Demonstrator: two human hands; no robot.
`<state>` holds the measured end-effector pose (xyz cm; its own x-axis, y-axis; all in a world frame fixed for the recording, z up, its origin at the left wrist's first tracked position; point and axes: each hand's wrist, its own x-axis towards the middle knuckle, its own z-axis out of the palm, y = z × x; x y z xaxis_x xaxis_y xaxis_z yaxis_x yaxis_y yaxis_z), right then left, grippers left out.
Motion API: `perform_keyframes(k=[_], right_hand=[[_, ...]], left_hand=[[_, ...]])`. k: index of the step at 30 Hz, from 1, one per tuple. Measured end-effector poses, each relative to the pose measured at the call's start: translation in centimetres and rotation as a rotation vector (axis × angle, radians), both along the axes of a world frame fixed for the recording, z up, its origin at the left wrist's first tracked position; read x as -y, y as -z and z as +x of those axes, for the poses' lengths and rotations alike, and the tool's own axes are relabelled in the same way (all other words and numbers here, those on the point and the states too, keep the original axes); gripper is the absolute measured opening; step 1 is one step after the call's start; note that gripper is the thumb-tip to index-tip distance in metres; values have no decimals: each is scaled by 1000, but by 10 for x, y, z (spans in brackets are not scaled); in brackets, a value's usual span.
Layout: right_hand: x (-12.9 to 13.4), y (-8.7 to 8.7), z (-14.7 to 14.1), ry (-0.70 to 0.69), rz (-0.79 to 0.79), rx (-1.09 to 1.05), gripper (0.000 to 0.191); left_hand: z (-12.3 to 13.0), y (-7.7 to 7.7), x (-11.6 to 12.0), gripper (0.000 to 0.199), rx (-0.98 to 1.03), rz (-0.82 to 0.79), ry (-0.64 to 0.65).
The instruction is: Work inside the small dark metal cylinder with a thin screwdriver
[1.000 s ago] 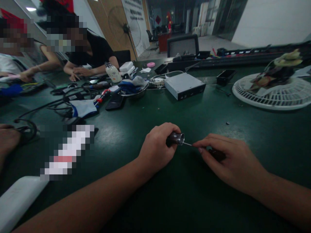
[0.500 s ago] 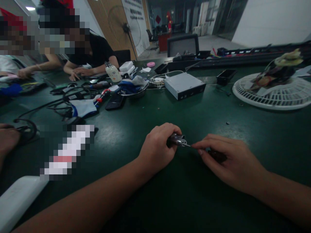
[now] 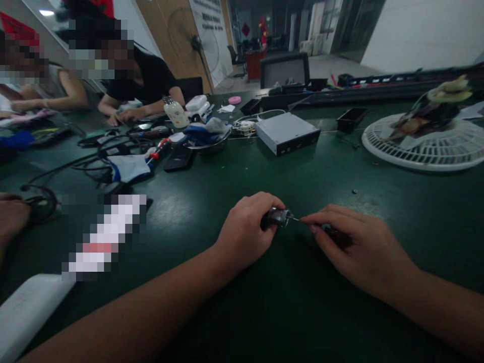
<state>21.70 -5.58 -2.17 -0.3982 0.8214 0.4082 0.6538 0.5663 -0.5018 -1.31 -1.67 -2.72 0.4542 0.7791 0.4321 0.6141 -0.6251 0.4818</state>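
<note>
Near the middle of the green table (image 3: 189, 201), my left hand (image 3: 247, 222) is closed around a small metal cylinder (image 3: 279, 217), its open end facing right. My right hand (image 3: 351, 242) pinches a thin metal tool (image 3: 296, 219), whose tip is at the cylinder's open end. Whether the tip touches the inside is too small to tell. The dark handle (image 3: 338, 235) of the tool lies partly hidden under my right palm. A tiny nut-like part (image 3: 354, 191) rests on the table beyond my right hand.
Beyond my hands lies a silver drive box (image 3: 287, 132); a white fan grille (image 3: 423, 146) is at right. Cables (image 3: 124, 146), a cloth (image 3: 132, 167) and a phone (image 3: 178, 158) are at left. Another person's hand (image 3: 13, 217) is at the left edge. People sit behind.
The cylinder has turned slightly in my left hand, and the tool's tip has shifted a little upward with my right fingers. At the far left, a person has shifted position.
</note>
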Motion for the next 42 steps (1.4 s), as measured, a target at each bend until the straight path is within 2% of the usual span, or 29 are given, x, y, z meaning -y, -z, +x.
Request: perform_keyframes(k=[4, 7, 13, 18, 24, 28, 35, 42], right_hand=[[0, -1, 1, -100, 13, -16, 27], [0, -1, 1, -121, -28, 12, 26], [0, 0, 0, 10, -66, 92, 21], [2, -1, -1, 107, -86, 140, 22], [3, -2, 0, 37, -128, 226, 15], [3, -3, -1, 39, -156, 207, 10], [2, -6, 2, 58, -225, -63, 12], [-1, -1, 1, 106, -195, -151, 15]], left_hand=[[0, 1, 0, 27, 6, 18, 17], [0, 1, 0, 27, 11, 26, -2], [0, 1, 1, 26, 16, 8, -66], [1, 2, 2, 27, 96, -5, -140], [5, 0, 3, 23, 178, -16, -178], [6, 0, 3, 23, 170, -21, -189], [4, -1, 2, 23, 136, -34, -144], [0, -2, 3, 28, -15, -34, 86]])
